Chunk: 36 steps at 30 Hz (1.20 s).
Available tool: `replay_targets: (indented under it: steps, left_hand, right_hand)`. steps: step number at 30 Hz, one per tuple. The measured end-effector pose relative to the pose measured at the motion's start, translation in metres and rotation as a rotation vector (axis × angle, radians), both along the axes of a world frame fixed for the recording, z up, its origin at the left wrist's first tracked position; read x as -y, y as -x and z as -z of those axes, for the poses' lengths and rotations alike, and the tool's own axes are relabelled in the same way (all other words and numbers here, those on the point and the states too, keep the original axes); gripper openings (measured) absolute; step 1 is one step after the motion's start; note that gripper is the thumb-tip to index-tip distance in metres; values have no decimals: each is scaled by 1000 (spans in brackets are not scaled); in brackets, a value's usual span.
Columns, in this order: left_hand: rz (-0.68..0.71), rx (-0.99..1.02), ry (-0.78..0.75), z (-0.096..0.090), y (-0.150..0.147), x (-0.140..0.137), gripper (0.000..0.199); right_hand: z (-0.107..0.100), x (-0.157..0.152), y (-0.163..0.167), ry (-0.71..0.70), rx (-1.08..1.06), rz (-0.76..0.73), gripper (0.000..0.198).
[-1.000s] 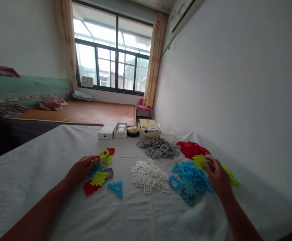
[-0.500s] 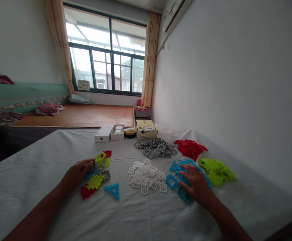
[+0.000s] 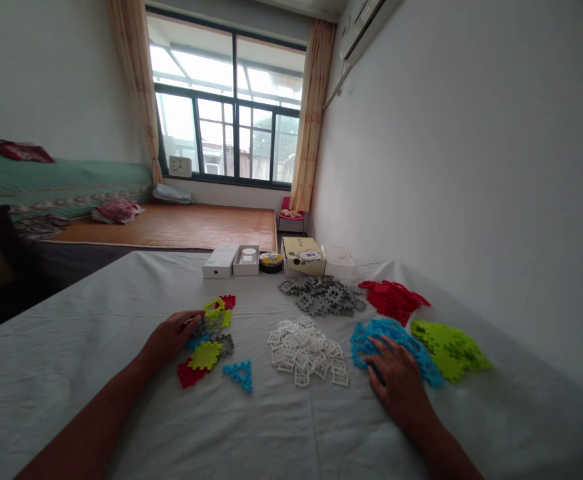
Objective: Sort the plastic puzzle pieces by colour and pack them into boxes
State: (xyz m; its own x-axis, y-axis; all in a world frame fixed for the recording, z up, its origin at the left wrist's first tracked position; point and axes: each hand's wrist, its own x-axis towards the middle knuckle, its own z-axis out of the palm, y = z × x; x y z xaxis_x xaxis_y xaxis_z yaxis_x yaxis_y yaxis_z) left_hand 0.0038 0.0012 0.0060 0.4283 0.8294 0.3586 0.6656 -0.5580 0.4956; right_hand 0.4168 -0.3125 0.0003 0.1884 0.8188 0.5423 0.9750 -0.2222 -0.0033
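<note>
Blue toy pieces [image 3: 390, 328] lie in a heap at the lower right of the frame, partly under a hand. From where I stand, I see a big table with a white cloth [image 3: 281, 433] all across the bottom. A bed [image 3: 211, 225] is behind it, left of the middle. Near the blue heap are white pieces [image 3: 306, 352] at the lower middle, green pieces [image 3: 451, 350] at the far right, gray pieces [image 3: 321, 297] and red pieces [image 3: 394, 300]. The right hand [image 3: 399, 380] has its fingers spread over the blue heap. The left hand [image 3: 174, 337], left of the middle, has bent fingers at a small mixed pile [image 3: 205, 356]; I can't tell if they pinch anything. A yellow box [image 3: 304, 257] sits mid-frame. One blue triangle [image 3: 240, 375] lies alone, lower left.
</note>
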Motion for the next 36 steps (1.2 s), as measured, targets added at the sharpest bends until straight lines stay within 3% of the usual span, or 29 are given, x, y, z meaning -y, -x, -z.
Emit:
replay_targets:
  steps: [3,6,11,14,17,21,25,29,36]
  left_hand:
    - [-4,3,-2,-1,-1,6,52]
    - [58,1,7,-1,-2,13,51]
    - [193,-16,-8,2,-4,21,51]
    - [161,19,0,1,-4,22,38]
    - [60,68,5,-1,-2,19,35]
    - [-47,101,-32,-3,4,14,37]
    - [2,96,-32,-2,2,16,42]
    - [124,148,14,-2,-6,19,45]
    - [0,171,5,-2,-3,12,45]
  right_hand:
    - [-4,-4,9,-65,-19,-50,24]
    - [-15,-18,40,-81,-76,-213,26]
    - [-43,-50,133,161,-184,-607,29]
    - [-55,-81,173,293,-229,-723,30]
    - [-55,-126,190,316,-245,-698,32]
    - [-39,-190,201,291,-270,-630,36]
    - [-23,-235,211,324,-359,-599,42]
    - [-16,-255,212,355,-386,-590,42]
    - [-27,-246,196,326,-414,-622,53]
